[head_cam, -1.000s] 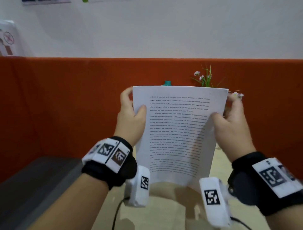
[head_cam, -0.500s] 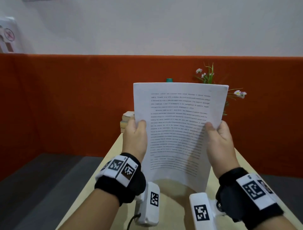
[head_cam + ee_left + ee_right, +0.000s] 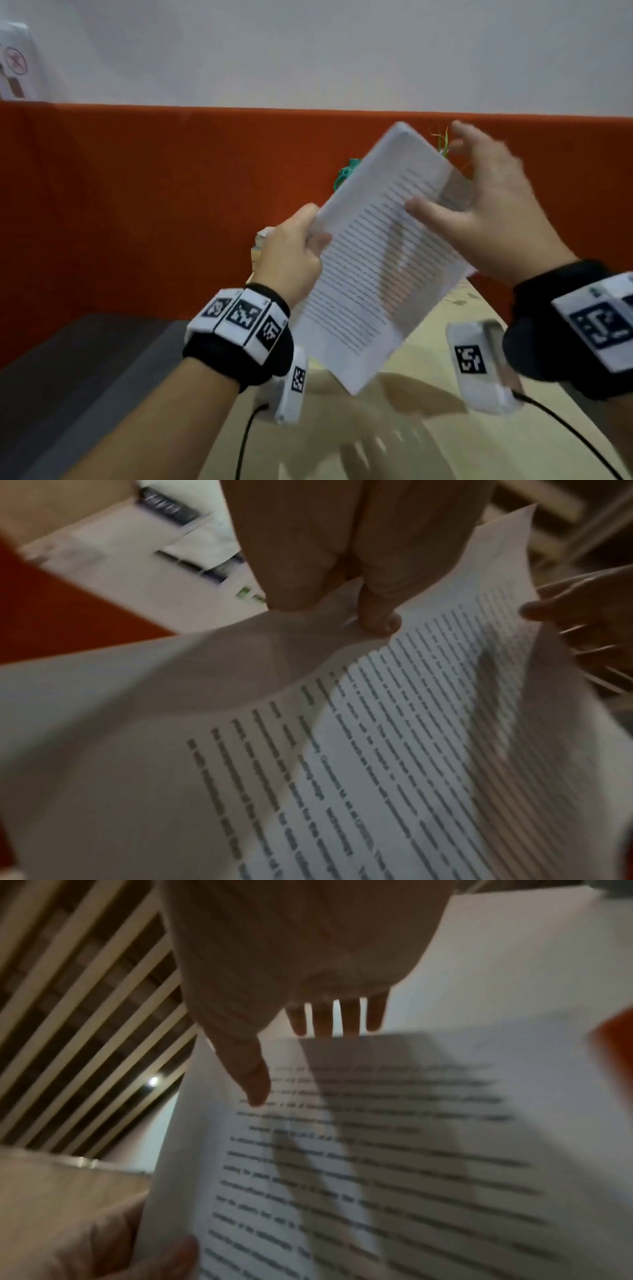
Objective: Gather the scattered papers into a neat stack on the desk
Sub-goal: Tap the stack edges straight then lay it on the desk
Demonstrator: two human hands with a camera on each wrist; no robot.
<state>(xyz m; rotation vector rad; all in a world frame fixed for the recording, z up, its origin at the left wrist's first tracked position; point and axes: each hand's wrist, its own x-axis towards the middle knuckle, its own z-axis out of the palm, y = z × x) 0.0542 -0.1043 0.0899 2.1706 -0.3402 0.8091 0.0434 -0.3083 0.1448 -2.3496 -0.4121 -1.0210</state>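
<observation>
One sheaf of printed papers is up in the air above the bench, tilted, one corner pointing down toward the bench top, another up to the far right. How many sheets it holds cannot be told; the edges look roughly flush in the head view, though the frame is blurred.

Left hand pinches the sheaf's left long edge, thumb on the printed face, fingers curled behind. The left wrist view confirms the pinch. Right hand lies against the right edge with fingers straight and spread behind the sheet, thumb stretched over the text. That looks like a guiding touch, not a grip.

Progress, as a judgement: gathering appears mostly done, since no loose sheets show on the visible bench top. Squaring is likely in hand, with the sheaf being turned to tap another edge. Left to do: final alignment and laying the stack flat on the bench.

Farther out: a small pile of books sits at the far end of the bench, behind the left hand. A green object and a sprig of plant peek past the paper's far edge. An orange partition backs everything.
</observation>
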